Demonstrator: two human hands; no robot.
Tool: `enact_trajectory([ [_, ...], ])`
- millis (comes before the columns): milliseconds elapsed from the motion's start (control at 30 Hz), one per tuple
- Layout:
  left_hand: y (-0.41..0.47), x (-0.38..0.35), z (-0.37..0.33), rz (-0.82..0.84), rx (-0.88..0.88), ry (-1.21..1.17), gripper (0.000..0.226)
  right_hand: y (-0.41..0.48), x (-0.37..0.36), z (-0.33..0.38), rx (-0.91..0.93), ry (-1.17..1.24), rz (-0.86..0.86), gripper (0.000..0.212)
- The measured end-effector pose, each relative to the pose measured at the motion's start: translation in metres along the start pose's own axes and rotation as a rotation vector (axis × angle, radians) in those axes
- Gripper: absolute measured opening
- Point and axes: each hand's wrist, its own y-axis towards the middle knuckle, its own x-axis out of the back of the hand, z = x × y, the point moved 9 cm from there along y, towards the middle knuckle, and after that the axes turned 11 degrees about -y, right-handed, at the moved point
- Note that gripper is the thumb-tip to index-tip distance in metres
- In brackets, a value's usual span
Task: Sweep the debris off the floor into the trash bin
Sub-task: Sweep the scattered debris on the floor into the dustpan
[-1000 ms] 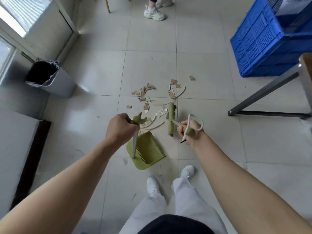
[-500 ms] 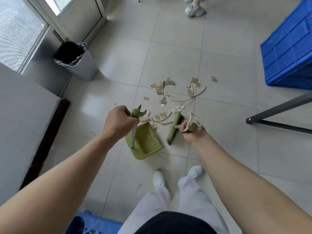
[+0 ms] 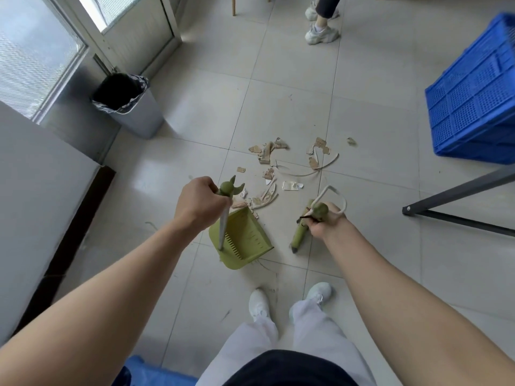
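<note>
Head view, looking down at a pale tiled floor (image 3: 362, 93). The left hand (image 3: 199, 206) is wrapped in a fist around the upright handle of a green dustpan (image 3: 242, 240), gripping it just below the handle's green top. The pan sits on the floor below and slightly right of that hand, its open mouth facing the debris (image 3: 281, 171).

The right hand (image 3: 326, 225) is closed around the top of a broom (image 3: 302, 228), fingers curled tight on the handle end, where a white loop and a dark cord stick out. The green broom head lies low on the floor just left of and below this hand, to the right of the dustpan and apart from it.

The debris, torn cardboard scraps and thin curved strips, is scattered on the tiles beyond both hands. The nearest pieces lie right at the dustpan's far edge, just beside the left hand; whether any are inside the pan cannot be told. The rest spreads further away and to the right, with one small scrap alone near the blue crate (image 3: 476, 98).

The bin (image 3: 131, 107), grey with a dark liner, stands well apart to the far left, near a door (image 3: 139, 32) and window. A dark table leg (image 3: 457, 196) crosses the right edge. The person's white shoes and trousers show at the bottom; another person's shoes (image 3: 320, 34) stand at the top edge.
</note>
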Motion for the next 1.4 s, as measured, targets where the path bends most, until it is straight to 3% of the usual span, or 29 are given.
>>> enact_trajectory([
  [167,0.000,-0.009,0.002,0.015,0.014,0.002,0.018,0.009,0.006,0.004,-0.009,0.021,0.065,0.019],
  [233,0.003,-0.017,-0.001,0.028,0.016,0.002,0.018,0.016,0.024,0.009,-0.106,0.041,0.097,0.015],
  [367,0.008,-0.041,-0.022,0.066,0.015,-0.020,0.020,0.018,0.033,0.024,-0.078,-0.251,0.149,0.016],
  [467,0.014,-0.062,-0.048,0.086,-0.003,-0.022,0.019,0.012,0.041,0.051,0.005,-0.243,0.099,0.013],
  [600,0.021,-0.095,-0.087,0.090,-0.023,-0.029,0.018,0.014,0.071,0.113,0.108,-0.253,-0.002,0.028],
  [800,0.036,-0.149,-0.146,0.092,-0.028,-0.021,0.017,0.054,0.137,0.180,0.089,-0.237,-0.153,0.025],
  [1033,0.055,-0.206,-0.191,0.066,0.004,-0.024,0.018,0.087,0.120,0.230,0.014,-0.351,0.063,0.021],
  [1100,0.060,-0.217,-0.202,0.050,0.010,-0.028,0.018,0.093,0.121,0.247,-0.039,-0.250,0.106,0.025],
  [1167,0.065,-0.225,-0.212,0.047,0.018,-0.038,0.018,0.098,0.125,0.260,-0.151,-0.098,0.156,0.015],
  [1233,0.072,-0.230,-0.223,0.046,0.024,-0.048,0.018,0.100,0.131,0.272,-0.195,-0.115,0.184,0.008],
  [1400,0.087,-0.248,-0.264,0.083,-0.020,-0.034,0.017,0.090,0.141,0.318,-0.007,-0.266,0.144,0.016],
])
